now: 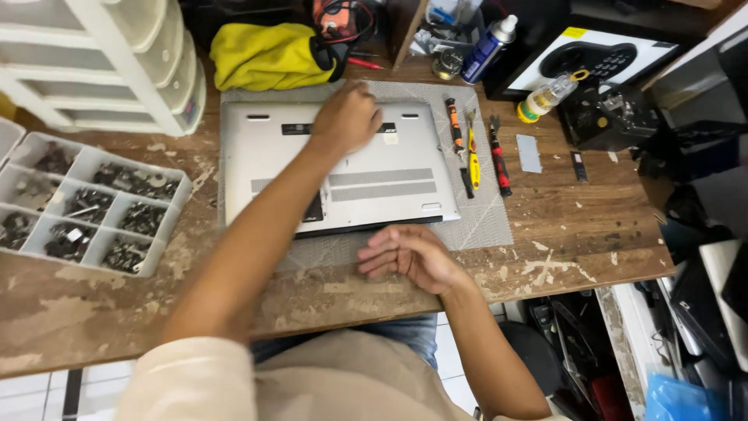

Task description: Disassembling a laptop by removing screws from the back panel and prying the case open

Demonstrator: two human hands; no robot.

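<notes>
A silver laptop point(343, 168) is laid upside down on a grey mat point(487, 222), directly under the hands. The left hand point(345, 118) is pressed on the far edge of the bottom cover with the fingers curled; whether something small is pinched inside it cannot be told, because the hand is a little blurred. The right hand point(407, 253) is rested at the near edge of the laptop, fingers loosely bent and together, and nothing is held in it. To the right of the left hand, three screwdrivers point(471, 148) are placed side by side on the mat, near the laptop but not touching it. Well to the left of both hands, a tray with compartments point(160, 257) is filled with small dark parts. A risk can be judged here: if the cover is pulled up at one edge only, it could be bent or its clips broken. If the laptop is pushed to the right, the screwdrivers could be knocked off the mat. Small loose screws could also be lost on the worn wooden table point(569, 226).
</notes>
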